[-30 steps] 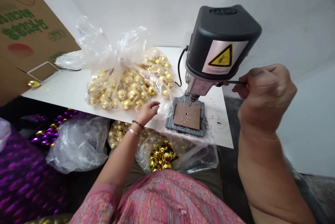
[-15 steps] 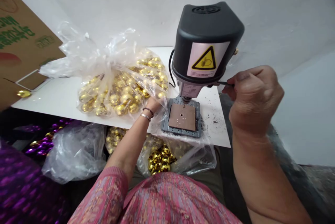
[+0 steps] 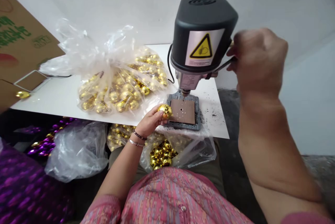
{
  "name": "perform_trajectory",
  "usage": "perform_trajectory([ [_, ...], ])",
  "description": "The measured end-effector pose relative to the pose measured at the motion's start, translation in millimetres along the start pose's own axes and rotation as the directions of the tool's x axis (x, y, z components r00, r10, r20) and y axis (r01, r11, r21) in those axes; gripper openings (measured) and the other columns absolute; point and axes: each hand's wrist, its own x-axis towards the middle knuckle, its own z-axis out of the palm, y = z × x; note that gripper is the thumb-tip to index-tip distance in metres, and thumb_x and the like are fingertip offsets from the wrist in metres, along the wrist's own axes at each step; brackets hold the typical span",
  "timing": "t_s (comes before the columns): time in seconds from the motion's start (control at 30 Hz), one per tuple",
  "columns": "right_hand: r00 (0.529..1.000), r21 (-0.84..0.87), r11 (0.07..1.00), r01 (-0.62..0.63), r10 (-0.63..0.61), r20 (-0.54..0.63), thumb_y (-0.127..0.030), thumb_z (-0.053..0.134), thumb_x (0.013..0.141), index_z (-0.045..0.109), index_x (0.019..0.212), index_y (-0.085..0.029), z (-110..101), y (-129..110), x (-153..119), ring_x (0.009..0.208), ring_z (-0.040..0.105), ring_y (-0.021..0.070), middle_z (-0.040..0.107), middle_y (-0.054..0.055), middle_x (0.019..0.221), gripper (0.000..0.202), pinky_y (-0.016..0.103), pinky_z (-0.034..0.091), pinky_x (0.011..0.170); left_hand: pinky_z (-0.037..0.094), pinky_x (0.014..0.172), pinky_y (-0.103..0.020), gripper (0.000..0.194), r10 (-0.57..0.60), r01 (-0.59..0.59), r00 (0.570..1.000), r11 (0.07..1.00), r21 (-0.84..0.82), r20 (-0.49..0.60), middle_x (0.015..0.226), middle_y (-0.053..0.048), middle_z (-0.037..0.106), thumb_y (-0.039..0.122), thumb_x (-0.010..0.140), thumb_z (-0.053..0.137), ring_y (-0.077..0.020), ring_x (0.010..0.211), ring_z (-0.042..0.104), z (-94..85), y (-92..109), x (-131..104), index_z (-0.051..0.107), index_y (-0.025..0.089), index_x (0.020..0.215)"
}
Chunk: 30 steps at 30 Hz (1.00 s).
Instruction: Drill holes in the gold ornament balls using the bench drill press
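Note:
My left hand (image 3: 151,121) pinches a shiny gold mirrored ball (image 3: 164,111) just left of the drill press base. My right hand (image 3: 259,60), slightly blurred, is closed around the feed lever (image 3: 225,64) on the right side of the black drill press (image 3: 204,18). Under the chuck (image 3: 185,92) lies a square brown board (image 3: 183,110) with a small hole, on the grey metal base (image 3: 198,121). A clear plastic bag of gold balls (image 3: 123,95) rests on the white table, left of the machine.
A cardboard box (image 3: 26,39) stands at the left, with a single gold ball (image 3: 23,94) beside it. Dark shavings (image 3: 206,114) lie around the base. Below the table edge sit an open bag of gold balls (image 3: 163,154), crumpled clear plastic (image 3: 78,150) and purple shiny material (image 3: 28,182).
My left hand has come out of the bag area, and a gold ball now shows in its fingers. My right hand has risen with the lever.

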Motion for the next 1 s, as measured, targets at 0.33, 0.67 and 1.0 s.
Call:
perform_trajectory([
  [0.33, 0.989, -0.009, 0.989, -0.149, 0.149, 0.017, -0.038, 0.042, 0.088, 0.047, 0.063, -0.014, 12, 1, 38, 0.059, 0.027, 0.0026, 0.042, -0.001, 0.058, 0.035, 0.02, 0.026, 0.058, 0.045, 0.055, -0.02, 0.063, -0.028, 0.012, 0.999, 0.905, 0.426, 0.032, 0.079, -0.001, 0.064, 0.042, 0.078, 0.074, -0.012, 0.067, 0.062, 27.5, 10, 35, 0.055, 0.013, 0.131],
  [0.67, 0.991, 0.022, 0.992, -0.128, 0.127, 0.036, -0.035, 0.036, 0.09, 0.05, 0.063, -0.009, 12, -2, 35, 0.063, 0.021, 0.0018, 0.031, -0.003, 0.059, 0.041, 0.017, 0.032, 0.065, 0.046, 0.055, -0.021, 0.057, -0.031, 0.06, 0.998, 0.748, 0.66, -0.056, 0.079, 0.001, 0.066, 0.034, 0.082, 0.068, -0.0105, 0.06, 0.059, 40.6, 13, 49, 0.057, 0.015, 0.135],
  [1.0, 0.99, 0.036, 0.991, -0.13, 0.128, 0.051, -0.037, 0.038, 0.093, 0.049, 0.066, -0.008, 11, -3, 33, 0.065, 0.019, 0.0001, 0.03, -0.004, 0.061, 0.041, 0.019, 0.038, 0.075, 0.052, 0.082, -0.027, 0.063, 0.09, -0.047, 0.996, 0.524, 0.851, -0.001, 0.097, -0.004, 0.073, 0.028, 0.07, 0.08, -0.0162, 0.086, 0.063, 52.3, 12, 66, 0.066, 0.013, 0.129],
])
